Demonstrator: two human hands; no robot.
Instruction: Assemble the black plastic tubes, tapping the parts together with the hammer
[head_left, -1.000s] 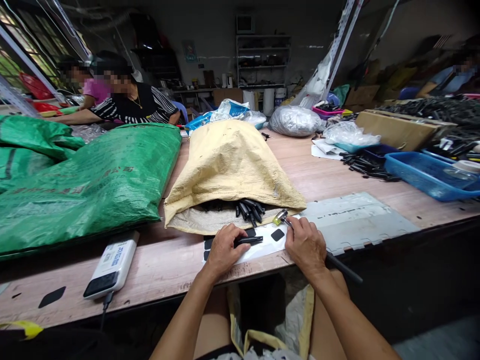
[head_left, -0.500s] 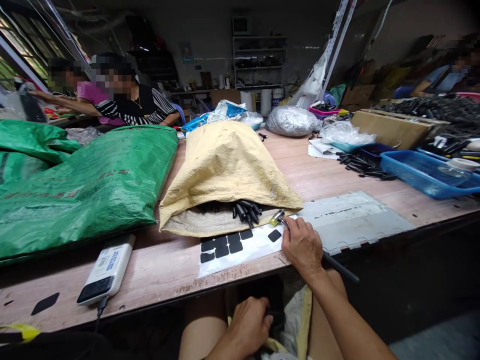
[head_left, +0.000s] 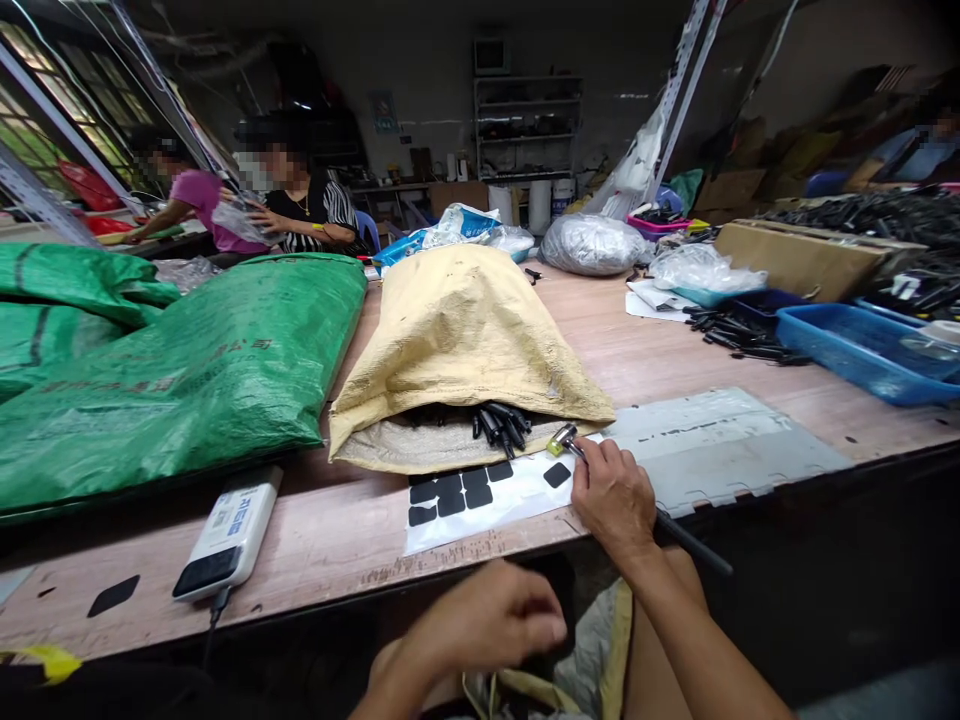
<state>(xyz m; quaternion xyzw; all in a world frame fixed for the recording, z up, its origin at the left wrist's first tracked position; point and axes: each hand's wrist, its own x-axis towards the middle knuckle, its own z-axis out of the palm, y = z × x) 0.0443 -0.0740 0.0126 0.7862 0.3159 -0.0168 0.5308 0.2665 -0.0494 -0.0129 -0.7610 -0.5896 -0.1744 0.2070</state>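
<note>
My right hand (head_left: 616,500) is closed around a small hammer (head_left: 562,440) with a silver head, a yellow-green end and a long black handle. The head rests by a white sheet (head_left: 517,510) bearing black rounded-square stickers (head_left: 450,493). My left hand (head_left: 487,620) is above my lap, slightly blurred, its fingers loosely bent and apart from the thumb; nothing shows in it. Below it, a pale sack with a yellow edge (head_left: 613,650) lies on my lap. Ahead, a yellow woven sack (head_left: 469,330) lies with its mouth towards me, several black tapered plastic parts (head_left: 501,427) spilling out.
A green sack (head_left: 255,350) and a white power bank (head_left: 229,535) with a cable are on the left. On the right are a grey sheet (head_left: 720,440), a blue tray (head_left: 862,350) and loose black parts (head_left: 742,335). Co-workers (head_left: 307,215) sit across the table.
My left hand has risen from my lap towards the table edge. My right hand keeps the hammer in about the same place. The view has shifted slightly, and a co-worker's arms have moved.
</note>
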